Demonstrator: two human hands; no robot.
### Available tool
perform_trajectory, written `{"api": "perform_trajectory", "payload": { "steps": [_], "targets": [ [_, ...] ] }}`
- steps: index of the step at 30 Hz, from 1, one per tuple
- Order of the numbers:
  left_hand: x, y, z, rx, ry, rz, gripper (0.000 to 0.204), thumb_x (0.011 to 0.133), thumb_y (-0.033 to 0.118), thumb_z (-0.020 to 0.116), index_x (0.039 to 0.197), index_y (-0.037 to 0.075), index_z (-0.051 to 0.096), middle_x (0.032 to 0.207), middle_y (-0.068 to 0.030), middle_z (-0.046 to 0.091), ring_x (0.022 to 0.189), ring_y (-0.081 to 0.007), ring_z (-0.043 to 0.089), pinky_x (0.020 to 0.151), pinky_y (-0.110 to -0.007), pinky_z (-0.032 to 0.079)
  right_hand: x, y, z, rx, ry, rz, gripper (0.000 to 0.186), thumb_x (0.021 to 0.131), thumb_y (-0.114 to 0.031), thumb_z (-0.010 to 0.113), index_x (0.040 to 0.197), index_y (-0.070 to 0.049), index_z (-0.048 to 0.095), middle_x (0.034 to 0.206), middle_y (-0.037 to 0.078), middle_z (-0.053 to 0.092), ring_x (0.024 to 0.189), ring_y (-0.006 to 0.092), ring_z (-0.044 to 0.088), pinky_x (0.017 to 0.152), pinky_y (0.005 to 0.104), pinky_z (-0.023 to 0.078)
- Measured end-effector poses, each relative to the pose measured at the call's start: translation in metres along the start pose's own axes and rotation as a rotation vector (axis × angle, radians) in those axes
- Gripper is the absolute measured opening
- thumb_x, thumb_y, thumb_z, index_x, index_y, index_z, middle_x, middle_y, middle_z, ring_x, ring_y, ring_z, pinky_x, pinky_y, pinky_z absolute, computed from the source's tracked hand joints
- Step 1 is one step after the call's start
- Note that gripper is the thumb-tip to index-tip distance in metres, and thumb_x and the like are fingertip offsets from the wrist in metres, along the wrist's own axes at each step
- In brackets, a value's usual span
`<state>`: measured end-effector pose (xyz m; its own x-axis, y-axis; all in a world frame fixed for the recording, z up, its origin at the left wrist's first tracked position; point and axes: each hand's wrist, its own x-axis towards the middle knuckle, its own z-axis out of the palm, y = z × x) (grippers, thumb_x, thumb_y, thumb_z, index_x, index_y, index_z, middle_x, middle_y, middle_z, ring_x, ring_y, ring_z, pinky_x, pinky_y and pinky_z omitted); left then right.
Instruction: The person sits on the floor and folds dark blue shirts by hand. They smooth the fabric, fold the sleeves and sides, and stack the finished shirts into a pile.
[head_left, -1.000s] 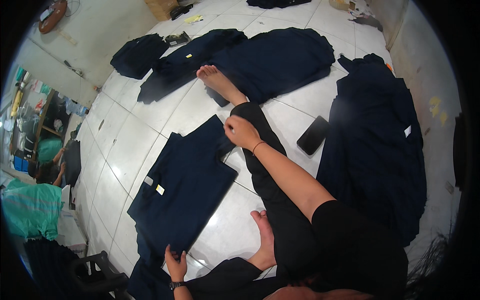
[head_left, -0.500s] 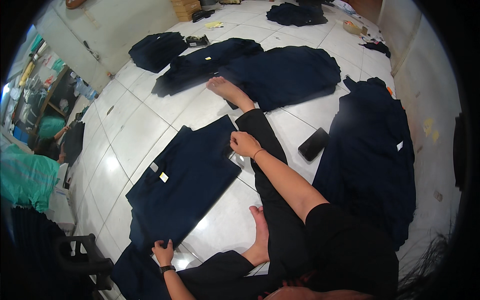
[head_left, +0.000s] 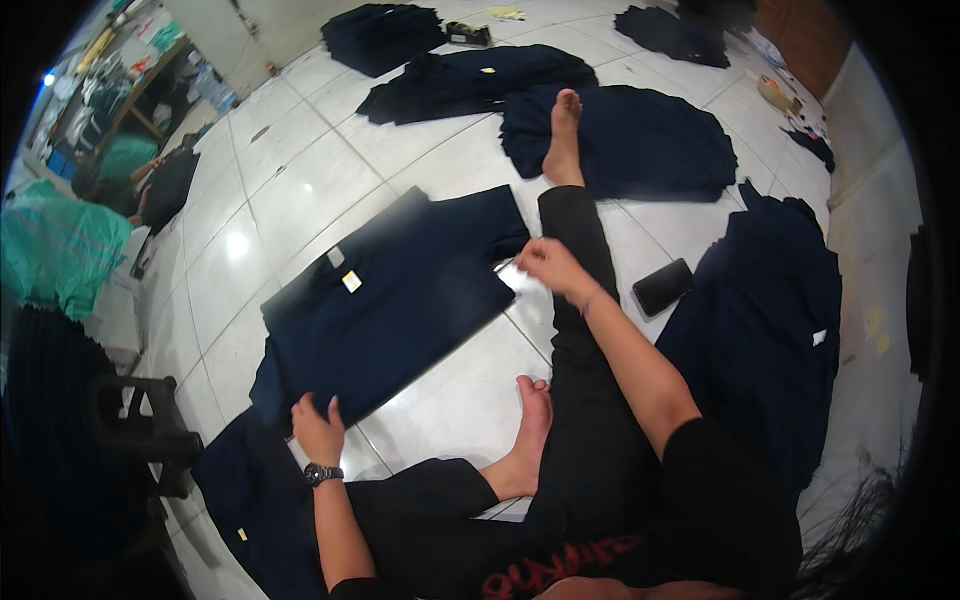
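Note:
A dark navy garment [head_left: 395,300] with a yellow-edged label [head_left: 351,282] and a grey tag [head_left: 335,257] lies flat on the white tiles. My left hand [head_left: 318,425], fingers apart, rests at the garment's lower left part, beside another navy piece [head_left: 245,480]. Beside the garment's short sleeve at its right, above my outstretched leg, is my right hand [head_left: 545,265]; its fingers are curled together, and anything between them is too small to make out. A black phone [head_left: 663,287] lies right of that leg.
Navy fabric piles [head_left: 620,145] lie ahead, more [head_left: 750,360] at right by the wall. At left are a green bag [head_left: 60,245], a black plastic stool [head_left: 140,430] and a co-worker [head_left: 115,185] by shelves. A tape dispenser [head_left: 468,33] sits farther back.
The view has shifted. My outstretched foot has swung rightward onto the middle pile. My left hand has come onto the garment's fabric; my right hand has stayed near the sleeve.

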<state>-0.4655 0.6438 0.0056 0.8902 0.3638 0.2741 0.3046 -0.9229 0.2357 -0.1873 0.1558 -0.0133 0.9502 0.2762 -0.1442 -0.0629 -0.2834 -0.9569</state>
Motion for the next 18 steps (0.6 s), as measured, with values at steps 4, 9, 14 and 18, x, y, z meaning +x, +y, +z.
{"api": "perform_trajectory", "payload": {
  "steps": [4,9,14,18],
  "targets": [
    [-0.022,0.121,-0.045,-0.750,-0.266,0.233,0.060,0.086,0.013,0.090,0.140,0.002,0.066,0.106,-0.0102,0.071,0.082,-0.0210,0.063,0.075,-0.033,0.055,-0.122,-0.057,0.111,0.483,-0.469,-0.060,0.010,0.104,-0.012,0.071,0.103,-0.002,0.075,0.127,0.010,0.074,0.113,0.0136,0.068,0.101,0.0333,0.054],
    [-0.062,0.163,-0.015,-1.003,-0.465,0.243,0.012,0.096,0.009,0.081,0.103,0.000,0.078,0.087,-0.0107,0.075,0.073,-0.0187,0.070,0.067,-0.032,0.054,-0.142,-0.058,0.147,0.481,-0.701,0.042,0.012,0.106,-0.014,0.072,0.105,-0.003,0.076,0.144,0.013,0.068,0.118,0.0133,0.065,0.105,0.0342,0.051],
    [-0.046,0.135,0.004,-0.976,-0.451,0.032,0.015,0.098,0.014,0.080,0.096,-0.001,0.079,0.079,-0.0114,0.075,0.068,-0.0189,0.070,0.064,-0.032,0.053,-0.110,-0.027,0.150,0.428,-0.664,0.161,0.011,0.104,-0.015,0.073,0.104,-0.004,0.077,0.138,0.010,0.073,0.111,0.0116,0.066,0.100,0.0321,0.052],
    [-0.037,0.142,-0.005,-0.967,-0.439,0.022,0.018,0.098,0.017,0.079,0.095,-0.001,0.080,0.080,-0.0123,0.075,0.066,-0.0205,0.068,0.063,-0.033,0.053,-0.107,-0.024,0.148,0.367,-0.601,0.227,0.021,0.107,-0.021,0.071,0.117,-0.005,0.078,0.130,0.006,0.076,0.109,0.0118,0.067,0.097,0.0321,0.053]
  ]
}}
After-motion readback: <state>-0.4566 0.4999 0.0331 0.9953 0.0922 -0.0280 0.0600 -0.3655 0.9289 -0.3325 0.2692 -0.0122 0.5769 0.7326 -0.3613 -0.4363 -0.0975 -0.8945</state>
